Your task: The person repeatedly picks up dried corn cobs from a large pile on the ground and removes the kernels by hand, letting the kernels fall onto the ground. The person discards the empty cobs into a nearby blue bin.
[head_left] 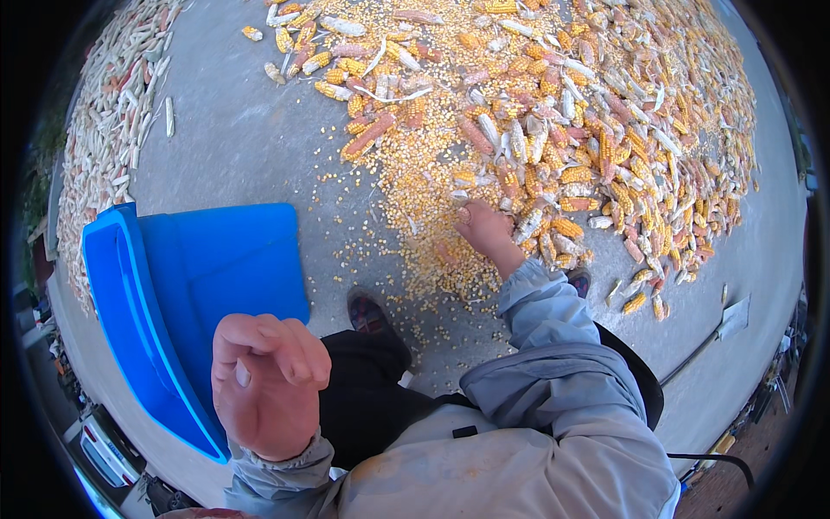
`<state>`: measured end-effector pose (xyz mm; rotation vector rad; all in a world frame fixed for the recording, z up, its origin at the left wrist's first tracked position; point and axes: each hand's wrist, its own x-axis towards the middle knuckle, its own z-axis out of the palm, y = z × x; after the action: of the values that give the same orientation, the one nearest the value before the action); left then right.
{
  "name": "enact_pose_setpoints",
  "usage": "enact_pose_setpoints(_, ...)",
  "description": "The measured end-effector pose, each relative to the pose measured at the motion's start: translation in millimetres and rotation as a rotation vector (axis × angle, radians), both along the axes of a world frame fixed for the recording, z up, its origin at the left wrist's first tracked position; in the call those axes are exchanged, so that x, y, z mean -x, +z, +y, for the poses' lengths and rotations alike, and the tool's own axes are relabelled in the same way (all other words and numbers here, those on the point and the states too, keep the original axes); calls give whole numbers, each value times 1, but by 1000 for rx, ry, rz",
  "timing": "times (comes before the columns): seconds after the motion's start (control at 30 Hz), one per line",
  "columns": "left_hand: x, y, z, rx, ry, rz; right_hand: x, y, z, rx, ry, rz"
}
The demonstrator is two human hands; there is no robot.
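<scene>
My left hand (270, 385) is raised close to the view beside the blue bin, palm turned up and fingers loosely bent. Nothing shows in its palm. Down at the near left edge of a heap of corn cobs (605, 156), my right hand (487, 228) is closed with its fingers bent. A small pinkish end shows at its fingertips, too unclear to name. Yellow loose corn kernels (415, 190) lie spread on the ground under and around that hand. Several cobs in the heap carry yellow or reddish kernels, and others look pale and stripped.
The large blue plastic bin (220, 259) lies on its side at the left. Behind it runs a long pile of pale cobs (117, 95). A long-handled flat tool (733, 320) lies on the concrete at the right. My shoe (370, 311) stands by the scattered kernels.
</scene>
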<state>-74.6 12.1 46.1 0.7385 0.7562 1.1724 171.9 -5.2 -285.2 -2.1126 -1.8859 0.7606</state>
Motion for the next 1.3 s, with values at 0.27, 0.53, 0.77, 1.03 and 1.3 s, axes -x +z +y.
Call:
enact_pose_setpoints(0.27,1,-23,14,159,-126,168,15,68,31,195,-649,1977)
enact_pose_setpoints(0.53,-29,-53,23,189,-229,516,63,177,21,343,-45,1855)
enact_pose_setpoints(0.77,-13,-61,51,179,-316,736,52,171,37,352,28,1618)
enact_pose_setpoints(1.03,-15,-47,53,157,-197,700,7,-1,77,56,-173,365)
enact_pose_setpoints(1.3,4,-30,44,364,-288,311,17,-13,86,182,-40,55)
